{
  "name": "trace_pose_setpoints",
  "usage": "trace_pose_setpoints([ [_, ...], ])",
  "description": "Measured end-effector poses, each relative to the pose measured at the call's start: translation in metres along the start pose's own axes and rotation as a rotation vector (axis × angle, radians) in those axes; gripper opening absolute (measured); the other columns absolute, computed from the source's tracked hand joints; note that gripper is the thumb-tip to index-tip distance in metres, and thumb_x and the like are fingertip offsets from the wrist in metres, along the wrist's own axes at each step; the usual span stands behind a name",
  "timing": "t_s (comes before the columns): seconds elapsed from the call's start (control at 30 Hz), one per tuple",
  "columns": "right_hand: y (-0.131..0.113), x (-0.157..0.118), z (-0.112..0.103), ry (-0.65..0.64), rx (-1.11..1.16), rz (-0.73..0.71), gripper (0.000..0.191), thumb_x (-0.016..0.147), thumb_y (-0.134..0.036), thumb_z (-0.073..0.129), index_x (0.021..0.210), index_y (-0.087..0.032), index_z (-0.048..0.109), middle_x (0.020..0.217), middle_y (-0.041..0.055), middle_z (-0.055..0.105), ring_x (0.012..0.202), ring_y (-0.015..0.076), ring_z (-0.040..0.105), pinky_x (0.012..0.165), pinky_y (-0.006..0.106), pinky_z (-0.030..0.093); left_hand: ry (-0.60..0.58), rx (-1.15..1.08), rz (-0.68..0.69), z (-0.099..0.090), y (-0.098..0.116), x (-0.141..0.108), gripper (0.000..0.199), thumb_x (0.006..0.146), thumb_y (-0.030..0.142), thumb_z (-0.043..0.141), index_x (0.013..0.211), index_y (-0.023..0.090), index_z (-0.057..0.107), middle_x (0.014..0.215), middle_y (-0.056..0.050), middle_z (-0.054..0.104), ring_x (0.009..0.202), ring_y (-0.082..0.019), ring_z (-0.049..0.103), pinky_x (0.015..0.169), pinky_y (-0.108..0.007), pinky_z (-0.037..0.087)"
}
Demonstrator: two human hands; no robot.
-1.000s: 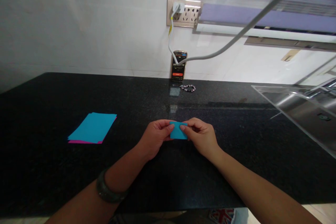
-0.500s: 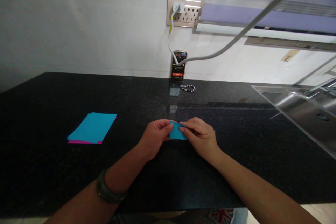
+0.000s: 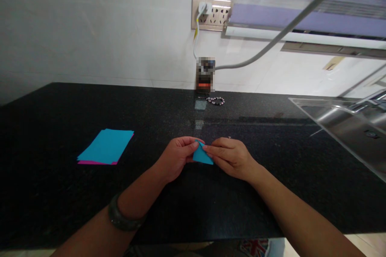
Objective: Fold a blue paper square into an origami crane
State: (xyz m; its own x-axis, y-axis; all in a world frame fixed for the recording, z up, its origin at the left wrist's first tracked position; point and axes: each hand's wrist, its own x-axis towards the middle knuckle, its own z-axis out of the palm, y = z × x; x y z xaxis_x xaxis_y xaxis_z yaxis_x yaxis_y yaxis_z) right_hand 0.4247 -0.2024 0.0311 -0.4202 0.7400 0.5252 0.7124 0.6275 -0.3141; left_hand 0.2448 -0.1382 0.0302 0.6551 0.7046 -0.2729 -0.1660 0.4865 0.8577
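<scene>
A small piece of blue paper (image 3: pixel 201 156) is between my two hands, its upper right corner folded down so that a slanted edge shows. My left hand (image 3: pixel 178 156) pinches its left side, thumb on top and fingers behind. On the right, the fingers of my right hand (image 3: pixel 230 156) press on the slanted fold; the thumb is mostly hidden beneath them. Off to the left lies a stack of paper (image 3: pixel 107 145), blue on top with pink sheets peeking out below.
The black stone countertop (image 3: pixel 163 112) runs along a white tiled wall. A phone (image 3: pixel 205 75), its screen blurred out, leans there beside a beaded strap (image 3: pixel 216 100). A cable hangs from the wall socket (image 3: pixel 212 15). At right is a steel sink (image 3: pixel 356 128).
The paper's upper right corner has been turned down, giving a slanted edge. My right hand has shifted from pinching the top corner to pressing along the fold. The left hand stays nearly still.
</scene>
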Motion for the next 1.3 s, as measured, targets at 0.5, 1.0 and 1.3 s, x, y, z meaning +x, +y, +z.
trace_pose_setpoints([
  [0.5, -0.006, 0.003, 0.001, -0.052, 0.094, 0.010, 0.027, 0.078, -0.016, 0.046, 0.101, -0.018, 0.061, 0.085, 0.0075, 0.063, 0.074, 0.0142, 0.058, 0.064, 0.027, 0.046, 0.006, 0.010, -0.055, 0.002, 0.000, 0.000, 0.017, 0.069, 0.029, 0.064, 0.073, 0.013, 0.064, 0.064, -0.002, 0.063, 0.058, -0.010, 0.056, 0.059, -0.025, 0.045],
  [1.0, -0.011, 0.008, 0.023, -0.016, 0.702, 0.842, 0.026, 0.074, -0.041, 0.055, 0.070, -0.016, 0.050, 0.053, -0.0038, 0.047, 0.044, 0.0068, 0.044, 0.041, 0.018, 0.034, 0.153, 0.223, 0.130, 0.001, -0.005, 0.001, 0.022, 0.067, 0.032, 0.064, 0.077, 0.012, 0.064, 0.067, -0.002, 0.063, 0.060, -0.012, 0.056, 0.059, -0.025, 0.044],
  [1.3, -0.013, 0.010, 0.021, -0.022, 0.799, 0.877, 0.020, 0.074, -0.034, 0.056, 0.071, -0.015, 0.051, 0.053, -0.0044, 0.048, 0.041, 0.0059, 0.045, 0.040, 0.018, 0.035, 0.132, 0.169, 0.115, 0.002, -0.005, 0.002, 0.023, 0.068, 0.031, 0.064, 0.079, 0.012, 0.064, 0.072, -0.004, 0.064, 0.064, -0.013, 0.058, 0.065, -0.028, 0.046],
])
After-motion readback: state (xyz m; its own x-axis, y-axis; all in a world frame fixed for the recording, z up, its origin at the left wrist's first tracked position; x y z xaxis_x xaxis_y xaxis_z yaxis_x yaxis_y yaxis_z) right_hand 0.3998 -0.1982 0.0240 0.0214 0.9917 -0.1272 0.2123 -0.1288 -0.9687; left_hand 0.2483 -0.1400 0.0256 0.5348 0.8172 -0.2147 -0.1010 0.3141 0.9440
